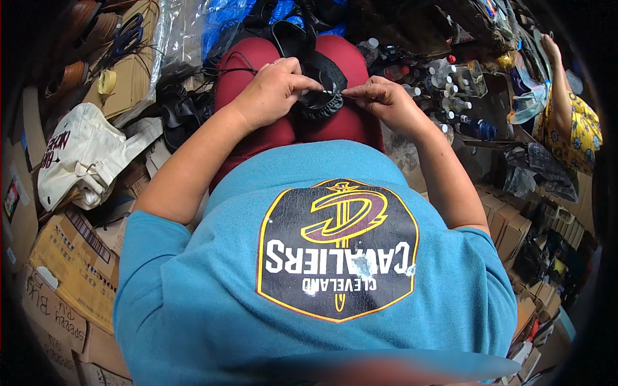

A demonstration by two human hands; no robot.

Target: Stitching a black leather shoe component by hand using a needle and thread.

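Across my lap, between maroon-covered thighs, lies a black leather-like piece [320, 114] with a gathered, puckered edge, perhaps part of a shoe. My left hand [273, 89] is over its left side, thumb and fingers pinched together near the rim. At the right edge my right hand [386, 101] is closed in a pinch too, its fingertips meeting the rim. A small pale glint shows between the two sets of fingertips, too small to name. What each pinch holds cannot be made out. Just beyond the piece rests another shiny black item [291, 40], and black cords trail to the left.
Several clear plastic bottles [444, 80] stand to the right. On the left are a white canvas bag [90, 154], cardboard boxes [80, 257] and brown shoes [71, 77]. Blue plastic sheeting [222, 22] lies ahead. Another person's arm [559, 90] and yellow patterned clothing show at far right.
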